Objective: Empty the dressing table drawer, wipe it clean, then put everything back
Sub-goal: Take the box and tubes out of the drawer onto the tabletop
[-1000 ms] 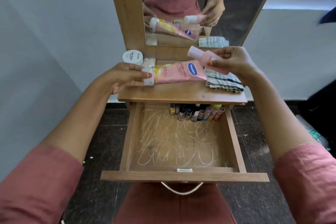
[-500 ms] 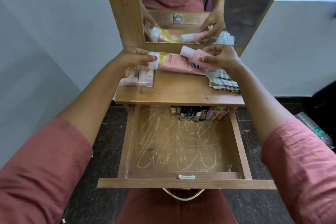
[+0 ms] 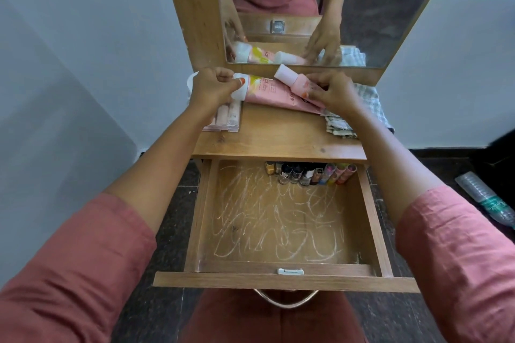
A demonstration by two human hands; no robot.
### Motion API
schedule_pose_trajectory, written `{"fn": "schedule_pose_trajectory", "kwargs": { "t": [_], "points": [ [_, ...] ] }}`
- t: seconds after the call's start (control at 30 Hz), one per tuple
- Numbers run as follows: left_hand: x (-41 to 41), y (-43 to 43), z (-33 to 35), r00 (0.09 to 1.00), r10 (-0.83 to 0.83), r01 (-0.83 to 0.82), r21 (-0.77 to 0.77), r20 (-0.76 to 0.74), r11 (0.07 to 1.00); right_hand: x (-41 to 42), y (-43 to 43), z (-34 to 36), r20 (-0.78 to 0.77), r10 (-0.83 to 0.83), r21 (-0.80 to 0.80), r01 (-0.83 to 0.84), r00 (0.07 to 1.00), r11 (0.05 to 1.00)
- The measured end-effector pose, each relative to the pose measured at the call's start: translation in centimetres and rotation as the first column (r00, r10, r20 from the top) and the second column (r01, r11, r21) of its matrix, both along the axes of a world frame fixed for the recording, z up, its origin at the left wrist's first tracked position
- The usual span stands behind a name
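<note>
Left hand point(image 3: 211, 88): we grip the cap end of the large pink plastic tube point(image 3: 278, 95) on the wooden surface point(image 3: 278, 139).
Right hand point(image 3: 334, 93): we pinch the small pink white-capped bottle point(image 3: 292, 81) lying across it.

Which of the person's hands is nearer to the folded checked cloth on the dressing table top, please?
Right. The right hand is at the folded checked cloth's left edge; the left hand is farther left, at the white cap of the pink tube.
</note>
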State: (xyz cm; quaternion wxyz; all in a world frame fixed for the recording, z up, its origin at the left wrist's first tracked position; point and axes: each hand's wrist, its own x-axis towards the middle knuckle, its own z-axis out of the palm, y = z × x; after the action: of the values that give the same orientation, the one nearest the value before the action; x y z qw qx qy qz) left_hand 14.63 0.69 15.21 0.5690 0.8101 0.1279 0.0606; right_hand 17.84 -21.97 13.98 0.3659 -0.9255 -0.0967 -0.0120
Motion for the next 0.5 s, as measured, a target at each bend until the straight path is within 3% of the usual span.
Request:
{"fn": "schedule_pose_trajectory", "kwargs": {
  "t": [0.13,0.5],
  "points": [
    [-0.2,-0.2,0.1,1.0,0.012,-0.012,0.027,0.017,1.0,0.2,0.7,0.2,0.088,0.081,-0.166,-0.065,0.993,0.984],
    [-1.0,-0.9,0.2,0.995,0.058,-0.068,0.118,0.087,0.991,0.4,1.6,-1.2,0.225,-0.087,-0.223,0.138,0.97,0.965]
  ]
}}
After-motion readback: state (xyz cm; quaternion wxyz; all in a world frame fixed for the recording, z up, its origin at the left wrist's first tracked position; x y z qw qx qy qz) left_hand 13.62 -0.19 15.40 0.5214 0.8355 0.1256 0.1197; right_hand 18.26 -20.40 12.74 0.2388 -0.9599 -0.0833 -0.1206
